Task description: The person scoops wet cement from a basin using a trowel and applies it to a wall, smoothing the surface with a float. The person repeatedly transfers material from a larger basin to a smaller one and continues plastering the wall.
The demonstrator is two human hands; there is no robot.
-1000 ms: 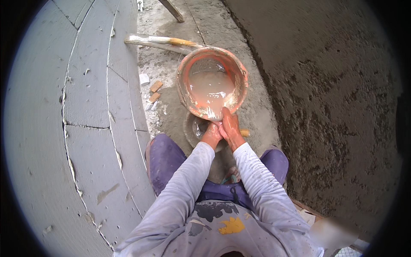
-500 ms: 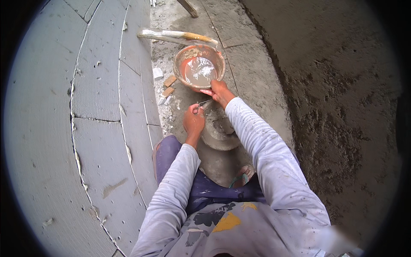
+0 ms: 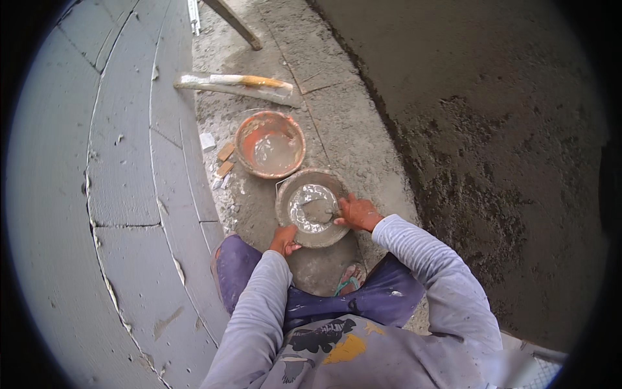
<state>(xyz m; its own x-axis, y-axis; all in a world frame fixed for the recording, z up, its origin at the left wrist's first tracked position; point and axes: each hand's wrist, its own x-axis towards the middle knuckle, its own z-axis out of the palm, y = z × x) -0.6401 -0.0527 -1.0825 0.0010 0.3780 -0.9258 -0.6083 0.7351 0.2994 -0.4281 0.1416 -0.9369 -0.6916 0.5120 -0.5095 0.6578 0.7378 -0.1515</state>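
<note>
In front of my knees stands a mortar-caked bucket (image 3: pixel 326 240) with wet grey mix inside. My left hand (image 3: pixel 284 240) is closed on its near left rim. Over the right side of this bucket, my right hand (image 3: pixel 357 212) is closed round the end of a mortar-coated scoop-like tool (image 3: pixel 319 211); its rounded part lies in the mix, and the coating hides its exact kind. Just beyond, almost touching, stands an orange bucket (image 3: pixel 243 155) with thin grey slurry at its bottom.
A long float with a yellow-and-white handle (image 3: pixel 249 80) lies beyond the buckets. Wood pieces (image 3: pixel 225 161) and white chips (image 3: pixel 207 142) lie beside a grey block wall (image 3: pixel 129 155) on my left. A wooden post (image 3: pixel 234 24) stands ahead; rough dark mortar (image 3: pixel 492 155) spreads on the right.
Both hands have left the orange bucket, which stood tilted in my right hand's grip. They have moved nearer, to the mortar-caked bucket, and my right hand now grips the tool.
</note>
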